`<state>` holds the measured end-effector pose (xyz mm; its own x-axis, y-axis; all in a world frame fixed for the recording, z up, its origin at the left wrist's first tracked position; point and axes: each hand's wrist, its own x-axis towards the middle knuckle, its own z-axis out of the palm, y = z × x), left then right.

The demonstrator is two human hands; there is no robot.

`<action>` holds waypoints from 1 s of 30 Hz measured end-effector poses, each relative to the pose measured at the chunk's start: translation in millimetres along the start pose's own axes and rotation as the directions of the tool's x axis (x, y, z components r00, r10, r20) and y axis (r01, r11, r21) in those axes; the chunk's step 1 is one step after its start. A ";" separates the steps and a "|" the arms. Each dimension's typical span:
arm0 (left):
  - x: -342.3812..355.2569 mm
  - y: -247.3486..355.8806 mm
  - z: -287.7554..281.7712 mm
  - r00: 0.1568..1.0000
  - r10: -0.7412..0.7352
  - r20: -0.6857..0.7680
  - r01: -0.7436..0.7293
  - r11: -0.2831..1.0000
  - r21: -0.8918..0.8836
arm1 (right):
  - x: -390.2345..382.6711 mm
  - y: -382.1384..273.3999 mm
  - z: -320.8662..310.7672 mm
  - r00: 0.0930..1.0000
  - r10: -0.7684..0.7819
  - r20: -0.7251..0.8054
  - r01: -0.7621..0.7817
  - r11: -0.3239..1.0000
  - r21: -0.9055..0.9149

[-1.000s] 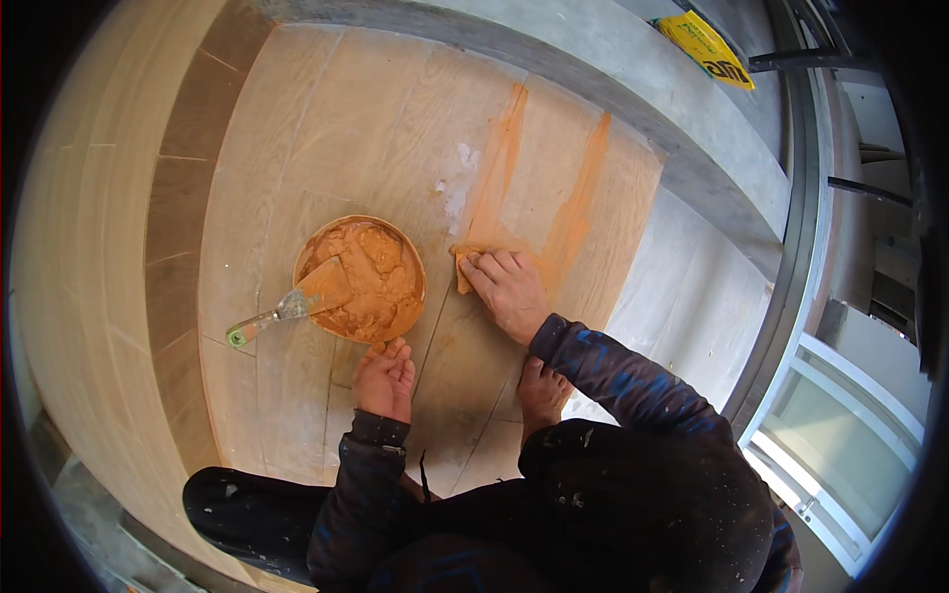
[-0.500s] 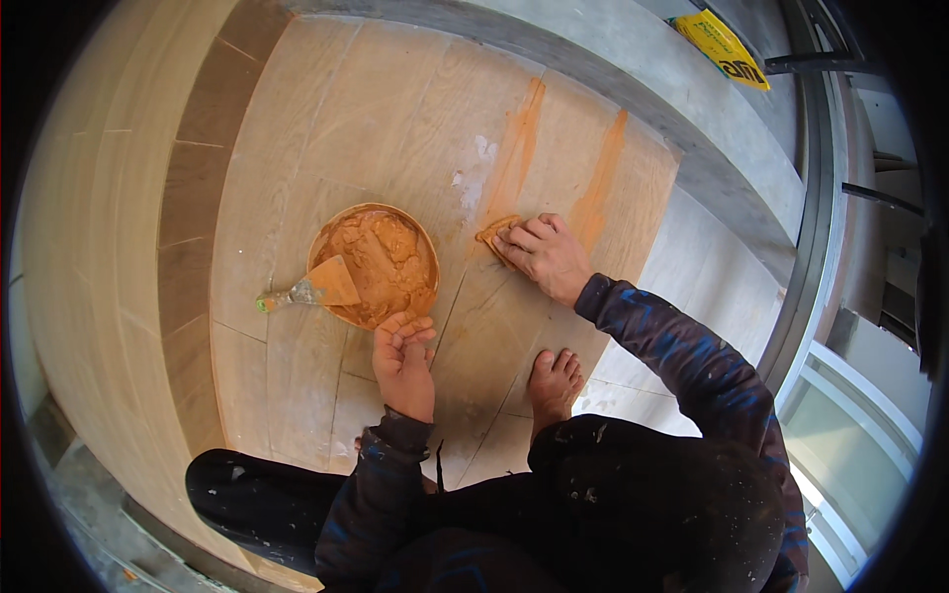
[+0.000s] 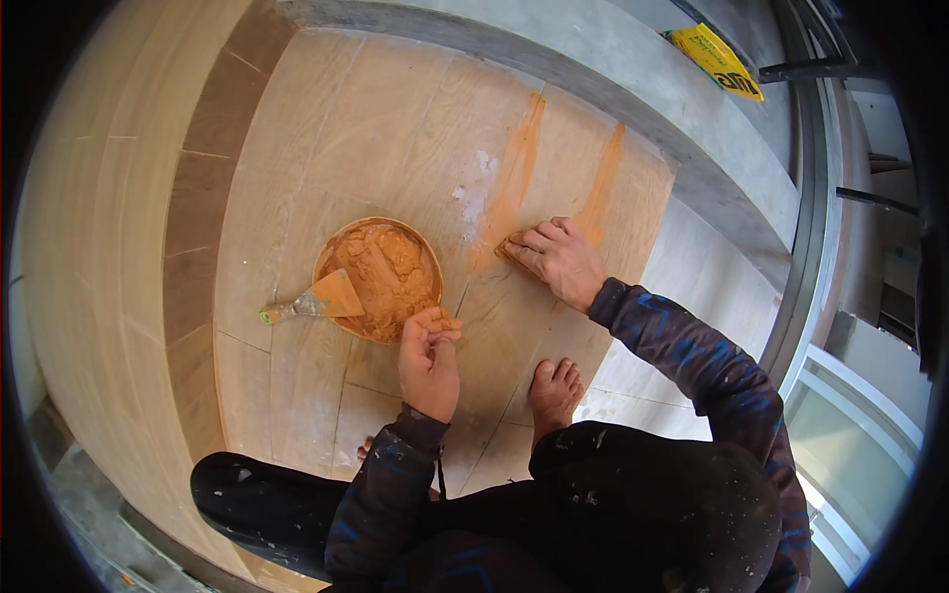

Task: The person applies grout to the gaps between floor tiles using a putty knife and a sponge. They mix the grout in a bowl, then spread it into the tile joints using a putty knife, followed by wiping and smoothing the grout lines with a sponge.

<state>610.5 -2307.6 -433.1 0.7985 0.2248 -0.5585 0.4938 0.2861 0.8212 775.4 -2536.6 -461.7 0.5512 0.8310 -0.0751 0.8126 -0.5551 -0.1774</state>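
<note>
My right hand (image 3: 565, 262) presses a small flat pad (image 3: 510, 251), smeared with orange-brown paste, against the wood-look tiles. Fingers cover most of the pad, so its exact kind is unclear. My left hand (image 3: 430, 366) hovers by the near right rim of a round tub (image 3: 431, 259). Its fingers are curled together with paste on the tips; whatever may be inside them is hidden. Thick orange-brown paste (image 3: 386, 267) fills the tub. Across the tub's left rim lies a putty knife (image 3: 314, 300), its blade over the paste and its handle sticking out leftward.
Two orange paste streaks (image 3: 605, 178) run along tile joints beyond my right hand. A whitish patch (image 3: 474, 188) marks the tiles nearby. My bare foot (image 3: 556, 387) stands close below. A grey raised ledge (image 3: 593, 74) borders the far side, with a yellow packet (image 3: 716, 61) on it.
My right hand has drawn the pad slightly right and nearer me along the tiles. My left hand has shifted right along the tub's near rim. The whole view has moved a little.
</note>
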 end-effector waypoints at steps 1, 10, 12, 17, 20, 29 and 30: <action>-0.6 -0.4 2.1 1.000 0.011 -0.004 -0.011 1.000 0.002 | -3.4 -2.0 -3.6 0.999 0.034 0.029 -0.037 0.995 0.089; -1.3 3.6 11.6 1.000 0.016 0.024 -0.019 0.991 0.134 | 2.1 -25.5 8.7 1.000 0.020 -0.021 -0.024 0.974 -0.224; 3.0 7.6 12.0 1.000 0.010 0.022 -0.013 0.989 0.151 | 9.7 -36.0 -9.5 0.977 0.027 0.210 0.030 0.964 -0.265; 3.4 8.5 15.7 0.998 0.061 -0.029 -0.056 0.990 0.131 | 41.7 -30.2 -26.6 0.993 0.064 0.095 -0.038 0.966 -0.254; -0.5 18.5 23.4 0.998 -0.053 0.020 0.048 0.982 0.185 | 39.5 -21.4 -2.1 1.000 0.029 -0.004 -0.029 0.955 -0.294; 1.5 3.4 11.3 0.999 0.027 -0.029 -0.022 0.985 0.171 | 13.5 -17.9 -8.1 0.863 0.479 -0.159 -0.388 0.831 0.400; 1.9 1.1 13.5 1.000 0.020 -0.019 -0.017 0.987 0.163 | 12.6 -17.2 2.8 0.864 0.468 -0.186 -0.380 0.848 0.369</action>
<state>617.3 -2319.4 -431.6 0.8016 0.2478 -0.5441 0.5298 0.1270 0.8385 767.8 -2516.6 -462.3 0.8919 0.4510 0.0348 0.4098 -0.7731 -0.4841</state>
